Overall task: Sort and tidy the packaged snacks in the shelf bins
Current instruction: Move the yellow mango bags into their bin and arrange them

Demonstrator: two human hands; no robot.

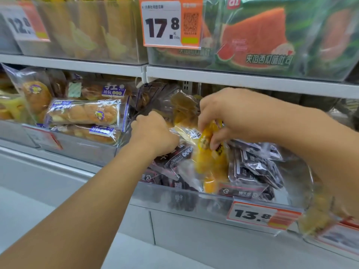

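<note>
Head view shows the person at the middle bin [194, 199], sorting out packets that do not belong there. Right hand [223, 115] pinches a yellow snack packet [207, 152] and holds it above the dark packets [254, 166] that fill this bin. Left hand [153, 131] is curled and reaches down among the packets at the back; what it grips I cannot tell. I judge the yellow one a stray, so the next move calls for carrying it to its own bin. The neighbouring bin [81, 150] on the left holds bread rolls [83, 113] in clear wrap.
</note>
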